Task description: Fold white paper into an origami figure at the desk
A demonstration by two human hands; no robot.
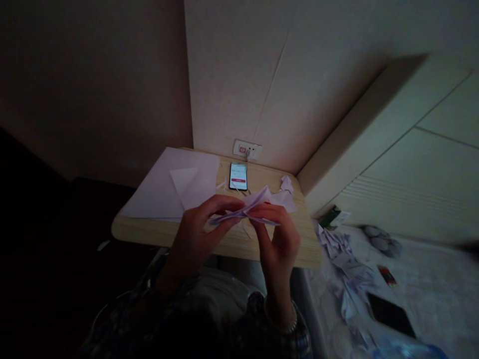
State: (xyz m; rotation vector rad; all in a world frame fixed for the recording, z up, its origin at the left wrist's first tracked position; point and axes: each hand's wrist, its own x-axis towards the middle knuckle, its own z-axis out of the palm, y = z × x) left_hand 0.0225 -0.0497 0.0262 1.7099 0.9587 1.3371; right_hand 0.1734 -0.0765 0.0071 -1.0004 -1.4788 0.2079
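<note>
While hands [202, 222], nearly closed, pinch folded paper [257, 200], wooden tabletop [310, 242] (round-cornered) meets wall [230, 75] below socket [247, 149].

one held folded paper [258, 198], one lit phone [238, 175], one socket plate [245, 148], one table [305, 239]

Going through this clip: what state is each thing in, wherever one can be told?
Left hand: closed on the held paper
Right hand: closed on it too
Held paper: folded, raised off the table
Phone: face up, screen lit
Large sheets: lying flat
Small paper shape: folded
Wall socket: plug inserted
Papers on the bed: folded, loosely heaped
</note>
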